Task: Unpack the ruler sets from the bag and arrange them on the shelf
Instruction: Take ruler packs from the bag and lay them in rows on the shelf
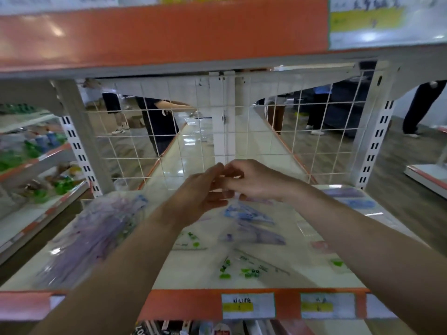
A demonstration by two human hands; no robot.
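Fingers meet over the shelf (193,274), mid-unpack.
Right hand (254,180) fingers curl, pinching what looks like a clear pack (233,195); left hand (200,192) fingers touch it, grip too blurred to tell. Loose ruler sets (249,213) lie on the shelf at 5–6 o'clock from the hands. The bag (92,233) at 8 o'clock looks well filled, so I judge it under halfway.

We see a clear bag (92,233) with purple things inside, lying on the left of the white shelf (193,278). See-through ruler sets lie flat in the middle: a blue set (246,212), a purple set (256,235) just below it, and green sets (244,270) nearer us.
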